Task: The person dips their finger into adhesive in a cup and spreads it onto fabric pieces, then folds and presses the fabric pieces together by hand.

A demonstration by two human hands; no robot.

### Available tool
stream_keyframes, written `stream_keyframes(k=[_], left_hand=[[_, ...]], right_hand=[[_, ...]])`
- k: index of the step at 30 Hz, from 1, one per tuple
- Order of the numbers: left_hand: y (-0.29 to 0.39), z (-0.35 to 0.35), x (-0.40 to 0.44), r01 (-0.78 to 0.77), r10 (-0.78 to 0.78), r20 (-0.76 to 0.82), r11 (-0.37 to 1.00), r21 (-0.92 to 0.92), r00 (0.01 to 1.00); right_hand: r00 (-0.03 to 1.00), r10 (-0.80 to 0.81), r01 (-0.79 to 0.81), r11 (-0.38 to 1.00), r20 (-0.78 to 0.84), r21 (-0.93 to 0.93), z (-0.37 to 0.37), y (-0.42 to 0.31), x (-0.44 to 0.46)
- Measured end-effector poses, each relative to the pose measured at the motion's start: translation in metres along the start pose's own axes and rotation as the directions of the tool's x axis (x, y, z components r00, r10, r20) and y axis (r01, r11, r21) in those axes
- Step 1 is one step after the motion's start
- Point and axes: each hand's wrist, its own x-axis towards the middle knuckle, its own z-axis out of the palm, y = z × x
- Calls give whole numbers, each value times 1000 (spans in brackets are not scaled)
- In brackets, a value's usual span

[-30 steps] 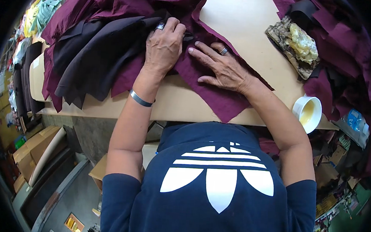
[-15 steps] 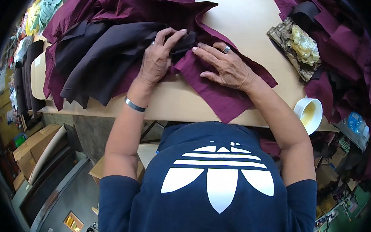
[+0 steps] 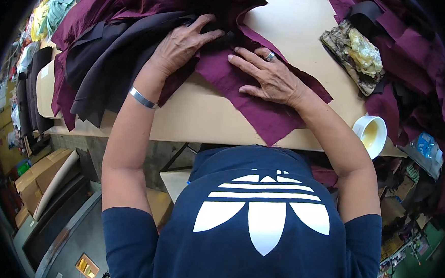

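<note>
My left hand (image 3: 182,44) is on the near edge of a dark, nearly black cloth (image 3: 123,56), its lower fingers curled into the folds and its thumb and forefinger apart. A maroon cloth (image 3: 255,108) lies partly under the dark one, one pointed corner reaching toward the table's front edge. On this maroon piece my right hand (image 3: 269,76) rests flat with fingers spread, a ring on one of them. The fingertips of my left hand are partly hidden by cloth.
A white cup (image 3: 378,129) with yellowish liquid stands near the front right of the table (image 3: 301,24). Behind it lies a mottled block (image 3: 335,41) topped by a yellowish lump (image 3: 365,56). Maroon and dark scraps (image 3: 410,64) heap at the right. Cardboard boxes (image 3: 44,179) sit below left.
My left hand has moved left and slightly away from me, bringing the edge of the dark cloth back and baring more maroon cloth and table. The right hand has barely moved.
</note>
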Motion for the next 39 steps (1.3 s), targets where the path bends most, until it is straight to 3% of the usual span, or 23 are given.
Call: stream_keyframes(k=[10, 13, 19, 25, 31, 35, 39], left_hand=[[-5, -4, 6, -16, 18, 24, 997, -75, 1000], [-5, -7, 5, -1, 5, 47, 996, -94, 999], [-10, -1, 10, 19, -14, 54, 994, -107, 998], [-11, -9, 15, 4, 3, 83, 996, -91, 997], [-12, -1, 15, 17, -13, 39, 994, -107, 999], [-9, -5, 15, 55, -50, 77, 996, -68, 996], [-9, -5, 15, 81, -73, 92, 992, -96, 993]], right_hand=[[999, 4, -2, 998, 37, -68, 3, -3, 5], [997, 7, -6, 1000, 75, -11, -3, 0, 7], [999, 53, -52, 997, 10, -52, 4, -3, 13], [991, 19, -6, 995, 136, -97, -2, -2, 16], [987, 113, -101, 989, 116, -104, -3, -11, 24], [994, -90, 98, 981, 56, -165, 3, -3, 19], [992, -59, 68, 995, 108, -79, -10, -5, 13]])
